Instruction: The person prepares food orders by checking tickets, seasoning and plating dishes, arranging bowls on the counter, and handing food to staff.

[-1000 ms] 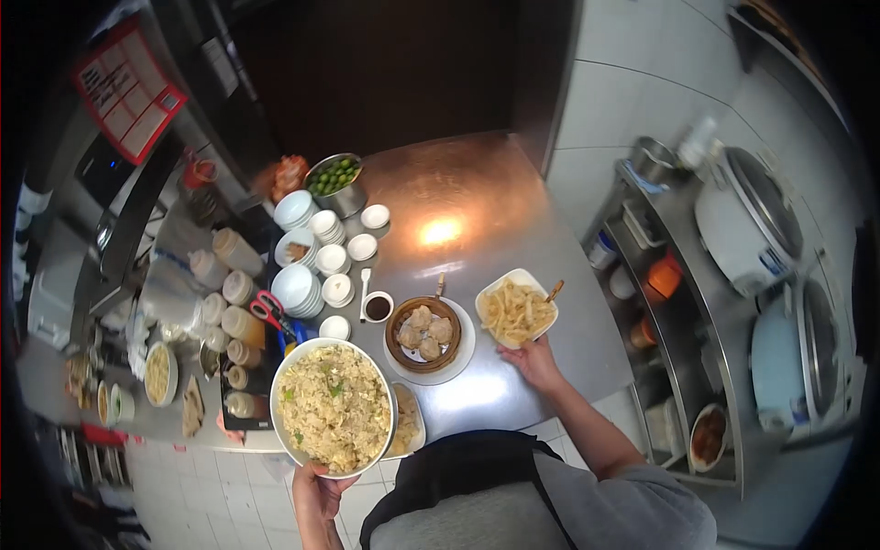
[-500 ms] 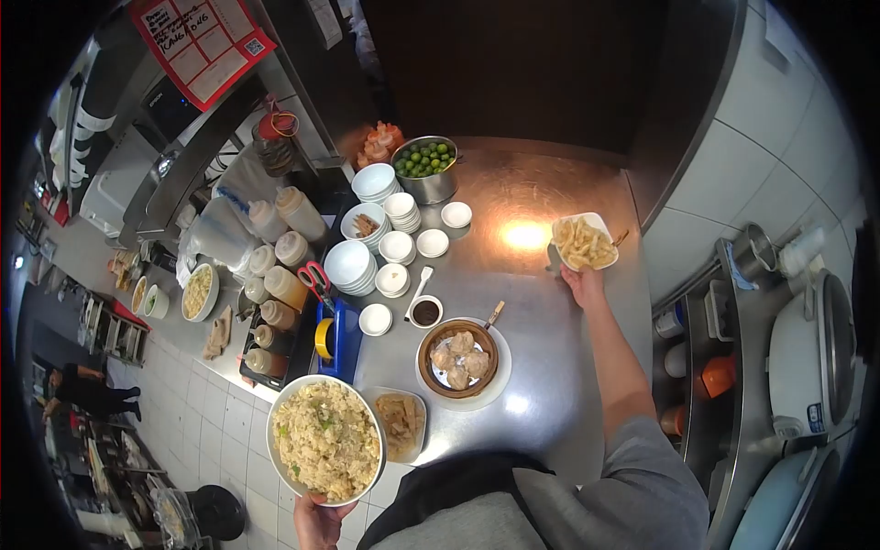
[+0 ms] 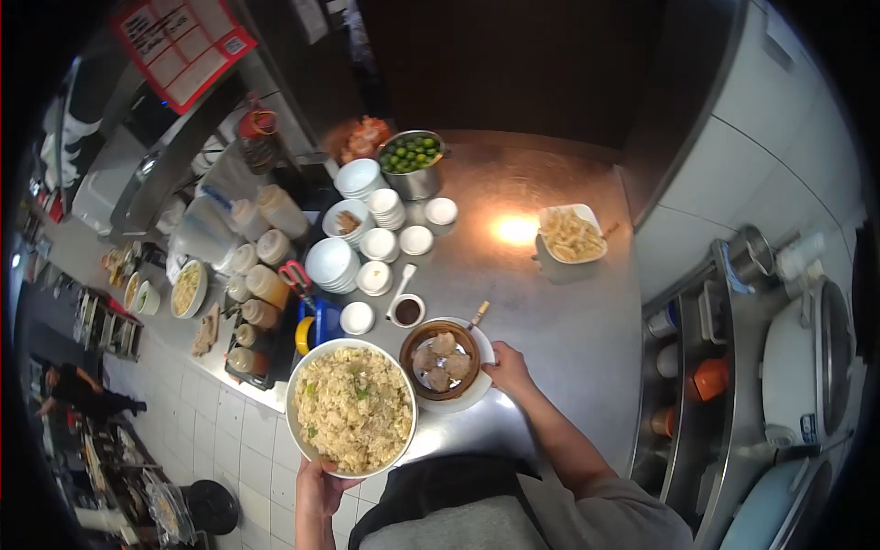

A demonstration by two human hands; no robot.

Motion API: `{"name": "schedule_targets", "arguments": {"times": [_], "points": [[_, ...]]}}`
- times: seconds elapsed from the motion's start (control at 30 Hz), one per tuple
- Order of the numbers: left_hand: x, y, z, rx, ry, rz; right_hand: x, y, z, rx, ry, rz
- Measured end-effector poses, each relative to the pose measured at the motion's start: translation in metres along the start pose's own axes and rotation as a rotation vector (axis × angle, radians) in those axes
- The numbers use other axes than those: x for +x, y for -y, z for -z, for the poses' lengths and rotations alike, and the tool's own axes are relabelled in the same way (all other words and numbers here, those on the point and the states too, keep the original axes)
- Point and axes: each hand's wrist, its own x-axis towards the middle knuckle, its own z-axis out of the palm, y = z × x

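Note:
My left hand [image 3: 321, 490] holds a large white bowl [image 3: 292, 412] heaped with fried rice [image 3: 356, 403] from below, at the near edge of the counter. My right hand [image 3: 511, 370] grips the right rim of a white plate [image 3: 478, 390]. On that plate stands a round bamboo steamer [image 3: 409, 353] with several dumplings [image 3: 442, 361] inside. Just beyond it are a small cup of dark sauce [image 3: 409, 310] and a white spoon [image 3: 401, 283]. Farther back on the right, a white dish [image 3: 548, 240] of pale fried pieces [image 3: 576, 236] rests on the counter, no hand touching it.
Stacked white bowls [image 3: 332, 264] and small cups line the counter's left side, near a metal pot [image 3: 412, 183] of green limes. Squeeze bottles [image 3: 266, 284], red scissors [image 3: 295, 275] and a blue holder [image 3: 321, 321] stand farther left. Shelves [image 3: 710, 367] run along the right.
My right hand has let go of the dish of fried pieces and come back to the steamer's plate. The rice bowl has moved up and right, covering a dish of food near the edge.

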Motion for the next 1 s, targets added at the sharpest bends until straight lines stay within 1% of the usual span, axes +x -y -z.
{"name": "schedule_targets", "arguments": {"times": [0.03,0.13,0.17,0.2,0.23,0.3,0.37,0.43,0.47,0.5,0.57,0.7,0.8,0.83,0.93,0.97,1.0], "points": [[0.008,0.002,-0.005,0.018,0.030,0.020,-0.003,-0.002,0.005,0.036,-0.020,-0.019],[0.029,0.011,-0.036,0.059,0.135,0.054,-0.003,-0.035,0.036,-0.061,-0.125,0.058],[0.039,0.018,-0.044,0.078,0.168,0.063,-0.008,-0.037,0.054,-0.133,-0.176,0.068],[0.047,0.025,-0.051,0.098,0.193,0.078,-0.011,-0.054,0.072,-0.107,-0.194,0.113],[0.055,0.032,-0.059,0.108,0.233,0.102,-0.010,-0.075,0.090,-0.132,-0.268,0.098],[0.071,0.048,-0.075,0.127,0.276,0.155,-0.030,-0.067,0.136,-0.212,-0.368,0.054],[0.085,0.066,-0.089,0.161,0.307,0.184,-0.030,-0.101,0.177,-0.316,-0.509,0.091],[0.101,0.088,-0.096,0.160,0.346,0.251,-0.028,-0.132,0.224,-0.331,-0.507,0.095],[0.106,0.094,-0.104,0.165,0.353,0.265,-0.028,-0.130,0.237,-0.338,-0.511,0.100],[0.112,0.101,-0.110,0.173,0.359,0.273,-0.028,-0.128,0.246,-0.262,-0.509,0.042],[0.124,0.115,-0.119,0.189,0.367,0.296,-0.034,-0.096,0.256,-0.110,-0.502,-0.080],[0.149,0.126,-0.138,0.149,0.411,0.268,-0.021,-0.096,0.264,-0.138,-0.498,-0.174],[0.172,0.123,-0.150,0.143,0.434,0.276,-0.009,-0.091,0.257,-0.205,-0.488,-0.119],[0.174,0.115,-0.155,0.168,0.447,0.283,0.003,-0.113,0.260,-0.221,-0.508,-0.024],[0.188,0.107,-0.151,0.045,0.568,0.383,0.008,-0.112,0.255,-0.180,-0.501,0.001],[0.185,0.100,-0.148,0.106,0.633,0.416,0.000,-0.092,0.249,-0.156,-0.473,-0.067],[0.177,0.092,-0.139,0.240,0.628,0.338,0.009,-0.126,0.258,-0.302,-0.486,0.062]]}}
